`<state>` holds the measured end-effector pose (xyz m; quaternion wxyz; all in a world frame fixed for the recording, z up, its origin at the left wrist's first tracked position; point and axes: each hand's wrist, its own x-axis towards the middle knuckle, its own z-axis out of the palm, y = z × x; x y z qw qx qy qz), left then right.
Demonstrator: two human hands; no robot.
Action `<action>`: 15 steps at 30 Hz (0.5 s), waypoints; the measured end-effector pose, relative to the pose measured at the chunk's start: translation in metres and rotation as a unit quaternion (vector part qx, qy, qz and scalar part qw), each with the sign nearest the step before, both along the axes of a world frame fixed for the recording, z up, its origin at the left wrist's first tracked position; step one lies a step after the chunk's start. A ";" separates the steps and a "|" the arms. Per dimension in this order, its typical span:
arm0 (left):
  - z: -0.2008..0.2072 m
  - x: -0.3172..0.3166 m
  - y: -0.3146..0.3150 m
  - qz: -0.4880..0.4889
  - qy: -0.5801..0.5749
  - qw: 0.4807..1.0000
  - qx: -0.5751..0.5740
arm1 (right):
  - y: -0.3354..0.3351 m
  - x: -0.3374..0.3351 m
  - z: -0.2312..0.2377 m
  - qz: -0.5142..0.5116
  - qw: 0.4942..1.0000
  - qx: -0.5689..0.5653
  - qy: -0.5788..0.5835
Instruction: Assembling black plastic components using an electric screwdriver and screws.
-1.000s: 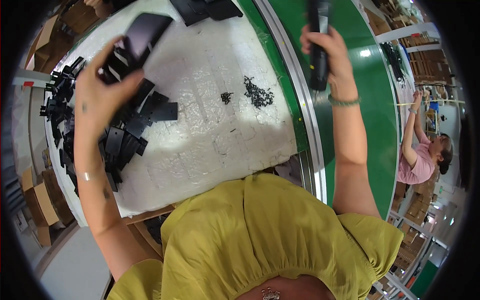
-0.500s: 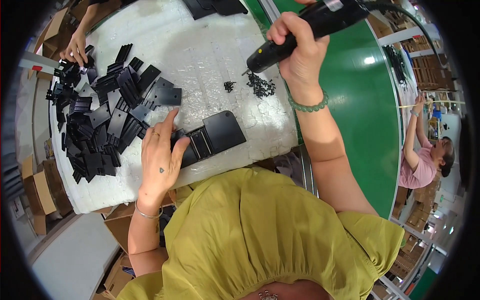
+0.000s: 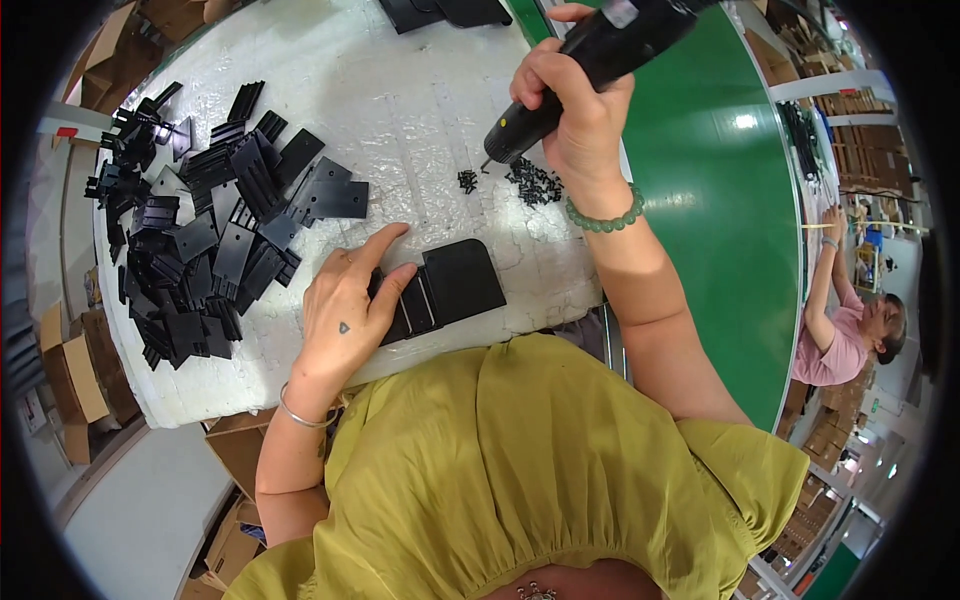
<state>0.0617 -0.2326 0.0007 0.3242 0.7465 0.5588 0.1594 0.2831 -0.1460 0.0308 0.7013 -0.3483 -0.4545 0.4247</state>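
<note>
My right hand [image 3: 580, 120] is wrapped around a black corded electric screwdriver [image 3: 600, 60]. Its bit points down between a small cluster of black screws [image 3: 467, 181] and a larger pile of screws [image 3: 535, 183]. My left hand [image 3: 350, 305] lies over the left end of a flat black assembly, index finger stretched out and thumb spread. That assembly has a black plate [image 3: 465, 280] on its right and a ribbed, slotted piece [image 3: 416, 303] beside my thumb. My palm hides its left part.
A heap of black plates and ribbed strips [image 3: 215, 220] covers the left of the white padded worktop [image 3: 390, 130]. More black parts [image 3: 440, 12] lie at the far edge. A green surface [image 3: 710, 220] runs along the right. Another person in pink [image 3: 845, 335] works beyond it.
The screwdriver tip has moved left and lower, closer to the small screw cluster. My left hand has slid right over the assembly. Another person's hand at the heap has left the view.
</note>
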 end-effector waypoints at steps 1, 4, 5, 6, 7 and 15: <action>0.002 0.000 0.003 0.000 -0.001 1.000 0.000 | 0.000 0.005 -0.004 -0.002 1.000 0.020 -0.002; 0.006 0.002 0.015 -0.036 -0.002 0.989 0.140 | -0.003 0.013 0.003 0.012 0.997 0.060 0.050; 0.008 0.007 0.023 -0.074 -0.037 0.984 0.160 | -0.007 0.015 0.008 0.016 0.995 0.060 0.080; 0.009 0.012 0.032 -0.109 -0.072 0.975 0.181 | -0.011 0.015 0.015 0.023 0.992 0.060 0.109; 0.001 0.018 0.041 -0.127 -0.103 0.968 0.189 | -0.017 0.015 0.022 0.043 0.990 0.068 0.118; -0.001 0.058 0.057 -0.141 -0.204 0.920 0.302 | -0.048 0.019 0.043 0.104 0.976 0.145 0.125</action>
